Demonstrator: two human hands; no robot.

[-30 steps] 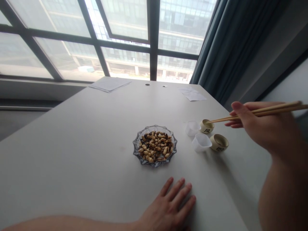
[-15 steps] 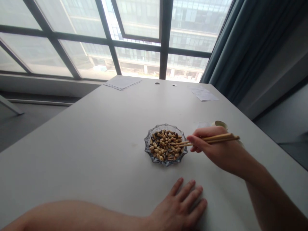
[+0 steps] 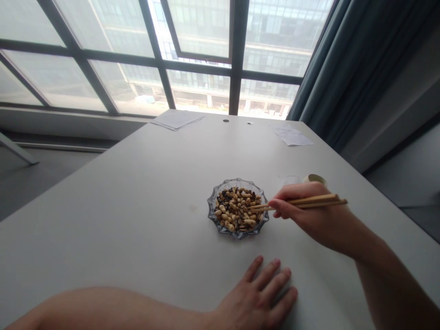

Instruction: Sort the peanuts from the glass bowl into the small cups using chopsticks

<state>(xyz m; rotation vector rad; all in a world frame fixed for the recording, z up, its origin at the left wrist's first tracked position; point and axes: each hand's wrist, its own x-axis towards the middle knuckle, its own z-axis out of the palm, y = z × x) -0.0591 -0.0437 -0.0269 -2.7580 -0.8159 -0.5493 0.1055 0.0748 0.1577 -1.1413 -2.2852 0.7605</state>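
Observation:
A glass bowl (image 3: 213,224) with a scalloped rim stands on the white table, filled with a mix of peanuts (image 3: 229,225) in their shells and darker seeds or nuts. My right hand (image 3: 302,206) is closed around a pair of wooden chopsticks (image 3: 314,200). Their tips reach over the bowl's right rim into the nuts; whether a nut is pinched between them I cannot tell. My left hand (image 3: 257,293) lies flat on the table in front of the bowl, fingers spread, holding nothing.
Behind my right hand stands a round, cup-like container (image 3: 315,178), partly hidden, beside a faint clear object (image 3: 291,178). Paper sheets lie on the far left (image 3: 177,120) and far right (image 3: 293,136) of the table (image 3: 137,206). Windows and a dark curtain (image 3: 319,68) rise beyond.
The back ends of the chopsticks have spread slightly apart in my right hand, while their tips stay among the nuts. My left hand rests as before. The whole view has shifted a little.

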